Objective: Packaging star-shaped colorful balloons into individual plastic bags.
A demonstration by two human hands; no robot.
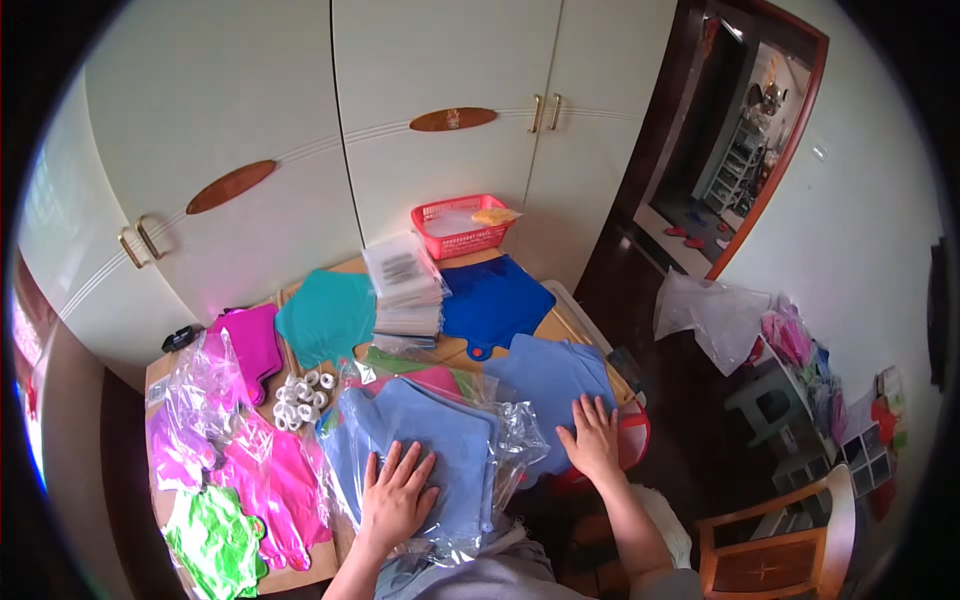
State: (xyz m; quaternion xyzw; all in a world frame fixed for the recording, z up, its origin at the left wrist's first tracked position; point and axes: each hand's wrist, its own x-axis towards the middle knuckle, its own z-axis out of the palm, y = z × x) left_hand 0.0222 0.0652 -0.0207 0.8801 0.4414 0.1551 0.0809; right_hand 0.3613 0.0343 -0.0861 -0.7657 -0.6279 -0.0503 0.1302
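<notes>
While clear plastic [520,438] edges the left hand's [398,495] blue sheets [448,425], the right hand's [594,445] blue pile [540,378] lies unbagged, all fingers apart.

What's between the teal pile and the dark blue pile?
Head view: a stack of clear plastic packets lies between the teal pile and the dark blue pile.

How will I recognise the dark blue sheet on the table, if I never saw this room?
Find the pale wardrobe and the cardboard-topped table before it. At the table's far side, nearer than the red basket, lies the dark blue sheet. Its deeper blue sets it apart from the light blue sheet under the right hand.
</notes>
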